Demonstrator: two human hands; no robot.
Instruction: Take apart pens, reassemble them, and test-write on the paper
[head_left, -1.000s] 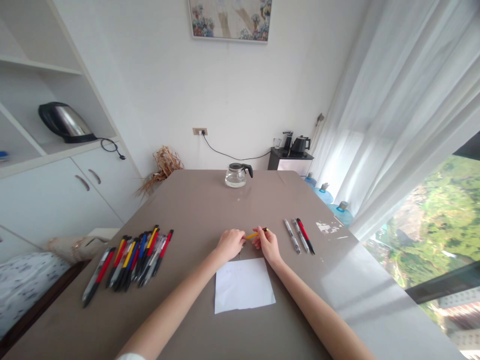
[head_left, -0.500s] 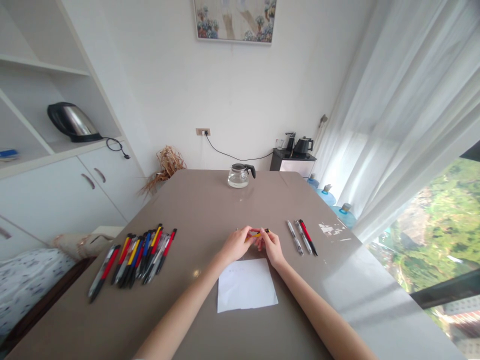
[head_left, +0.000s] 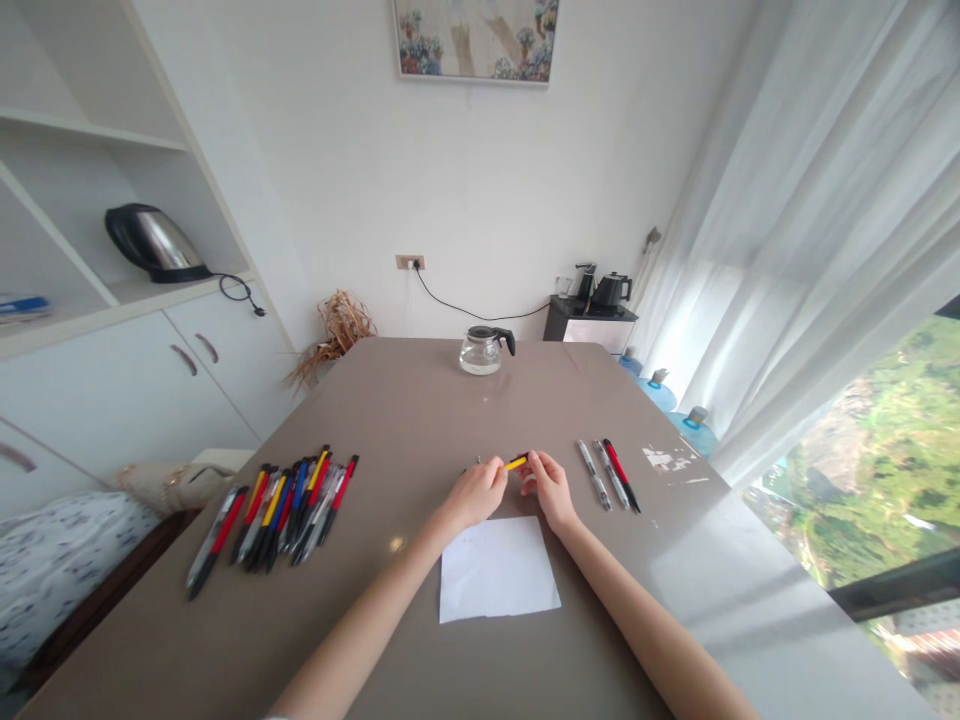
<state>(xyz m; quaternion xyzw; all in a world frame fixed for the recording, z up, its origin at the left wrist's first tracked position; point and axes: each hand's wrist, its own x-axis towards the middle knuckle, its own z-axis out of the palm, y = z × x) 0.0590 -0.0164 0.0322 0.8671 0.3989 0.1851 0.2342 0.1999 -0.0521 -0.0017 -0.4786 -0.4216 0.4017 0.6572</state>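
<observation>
Just beyond a white sheet of paper point(head_left: 499, 572), a yellow pen point(head_left: 516, 463) with a black end is held between my two hands. My left hand point(head_left: 477, 492) is closed around its yellow part, and most of the barrel is hidden in the fingers. The fingertips of my right hand point(head_left: 549, 487) pinch the black end. Behind the left hand a small thin part point(head_left: 478, 460) shows, too small to name. To the right lie two clear pens point(head_left: 594, 474) and a red pen point(head_left: 621, 474) with black ends, side by side.
Several red, yellow, blue and clear pens point(head_left: 289, 508) lie in a group on the left of the brown table point(head_left: 405, 400). A glass pot point(head_left: 481, 353) holding clear liquid stands at the far side. Beyond the right edge are blue water bottles point(head_left: 691, 432).
My hands have drawn slightly apart, and the right fingers now sit at the pen's black end. The view has shifted a little; the loose pens and paper lie as before.
</observation>
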